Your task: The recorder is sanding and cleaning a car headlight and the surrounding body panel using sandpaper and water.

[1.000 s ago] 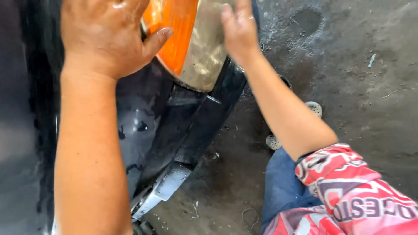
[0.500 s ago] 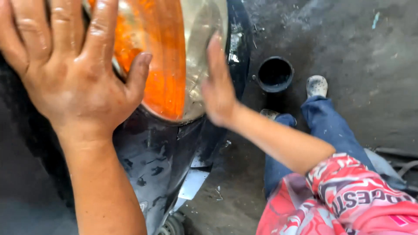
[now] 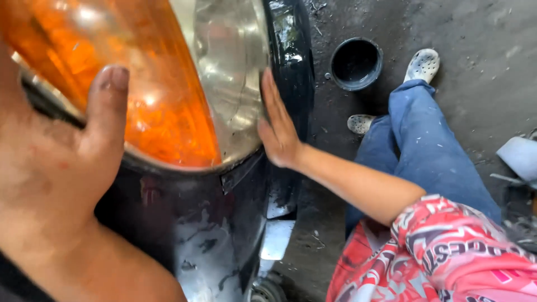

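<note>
Gritty concrete floor (image 3: 481, 39) below; both hands (image 3: 56, 168) press glossy curved headlamp (image 3: 168, 95).

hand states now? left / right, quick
Left hand: open, palm flat on the headlight by its orange part, gripping nothing.
Right hand: open, fingers straight, pressed against the headlight's edge beside the dark body panel.

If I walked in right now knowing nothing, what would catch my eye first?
Most striking is the big glossy headlamp with its orange and clear lens, filling the upper left and set in a dark blue car body panel. The left hand presses flat on its orange part, the right hand against its clear edge. Beyond, a round black tub sits on the grimy concrete floor.
</note>
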